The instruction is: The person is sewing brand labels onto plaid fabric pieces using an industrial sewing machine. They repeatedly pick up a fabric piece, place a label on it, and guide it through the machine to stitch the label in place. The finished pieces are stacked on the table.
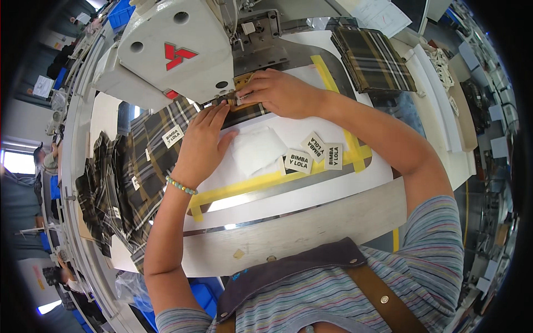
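Note:
Under the head of a white industrial sewing machine (177, 47), dark plaid fabric (247, 114) lies at a brass-coloured plate (242, 82). My left hand (204, 141) reaches to the machine's front, fingers stretched forward onto the fabric's edge by the metal foot, thumb apart. From the other side my right hand (286, 94) bends over the plate. Its fingers are curled together at the small metal parts, and what they pinch is hidden. More plaid pieces (161, 130) with white labels (172, 136) sewn or laid on them spread left of my left hand.
Several loose white labels (298, 161) lie on the white sheet, near a blank white paper piece (258, 150). Yellow tape (244, 188) borders the sheet. A folded plaid stack (375, 58) sits at the far right. Blue bins (121, 14) and other people are at left.

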A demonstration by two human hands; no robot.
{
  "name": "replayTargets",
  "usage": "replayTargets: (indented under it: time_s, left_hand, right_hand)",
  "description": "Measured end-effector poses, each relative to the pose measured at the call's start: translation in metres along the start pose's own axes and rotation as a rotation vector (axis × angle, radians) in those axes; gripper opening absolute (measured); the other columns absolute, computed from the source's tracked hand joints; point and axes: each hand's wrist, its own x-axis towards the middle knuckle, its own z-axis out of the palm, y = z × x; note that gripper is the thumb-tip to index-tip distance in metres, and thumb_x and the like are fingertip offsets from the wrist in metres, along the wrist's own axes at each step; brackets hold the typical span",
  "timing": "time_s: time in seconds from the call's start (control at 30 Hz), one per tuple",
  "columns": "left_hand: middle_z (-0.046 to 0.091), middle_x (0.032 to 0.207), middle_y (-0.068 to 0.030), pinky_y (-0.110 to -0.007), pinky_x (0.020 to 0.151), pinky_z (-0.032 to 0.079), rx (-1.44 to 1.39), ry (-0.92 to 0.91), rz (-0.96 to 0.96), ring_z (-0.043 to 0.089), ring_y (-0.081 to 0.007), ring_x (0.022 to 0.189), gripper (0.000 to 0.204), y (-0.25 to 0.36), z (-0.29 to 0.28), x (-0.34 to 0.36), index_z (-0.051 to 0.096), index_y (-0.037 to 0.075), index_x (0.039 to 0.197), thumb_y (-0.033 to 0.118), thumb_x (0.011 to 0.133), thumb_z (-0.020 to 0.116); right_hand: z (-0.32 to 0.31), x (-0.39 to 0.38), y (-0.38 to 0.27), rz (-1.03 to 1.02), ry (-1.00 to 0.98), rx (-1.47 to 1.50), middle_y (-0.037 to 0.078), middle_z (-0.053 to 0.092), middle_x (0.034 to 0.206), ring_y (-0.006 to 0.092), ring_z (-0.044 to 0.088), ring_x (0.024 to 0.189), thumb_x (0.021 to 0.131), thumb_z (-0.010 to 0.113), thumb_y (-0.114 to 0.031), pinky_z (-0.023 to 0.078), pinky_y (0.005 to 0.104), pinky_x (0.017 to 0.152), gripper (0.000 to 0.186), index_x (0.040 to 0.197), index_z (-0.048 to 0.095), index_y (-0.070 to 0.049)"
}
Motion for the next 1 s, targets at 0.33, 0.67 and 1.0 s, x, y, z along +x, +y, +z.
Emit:
replayTargets:
  time_s: [0.33,0.67,1.0]
  left_hand:
    - [0.063,0.152,-0.0168,-0.05,0.123,0.039,-0.044,-0.014,-0.013,0.054,-0.0401,0.143,0.051,-0.016,0.001,-0.001,0.061,-0.001,0.144,0.015,0.098,0.074]
    - [0.068,0.144,-0.0112,-0.048,0.117,0.05,0.001,0.074,0.011,0.058,-0.0382,0.141,0.04,-0.031,-0.024,-0.047,0.07,0.003,0.133,0.001,0.092,0.073]
    - [0.061,0.155,-0.0122,-0.048,0.123,0.044,-0.07,-0.002,0.148,0.051,-0.0384,0.148,0.045,-0.002,-0.005,-0.006,0.065,-0.001,0.139,0.003,0.095,0.071]
  right_hand:
    - [-0.002,0.001,0.01,0.043,0.007,-0.014,0.005,0.069,0.139,0.0309,0.059,0.132,0.096,0.061,-0.001,0.047,0.0457,0.118,0.039,0.131,0.075,-0.009]
    - [-0.069,-0.052,0.011,0.202,0.269,-0.149,0.007,0.075,0.124,0.0298,0.065,0.124,0.092,0.066,-0.001,0.054,0.0442,0.105,0.027,0.114,0.081,-0.006]
    - [-0.069,-0.053,0.007,0.154,0.175,-0.232,0.007,0.076,0.126,0.028,0.064,0.127,0.09,0.069,-0.002,0.05,0.0437,0.109,0.027,0.114,0.081,-0.006]
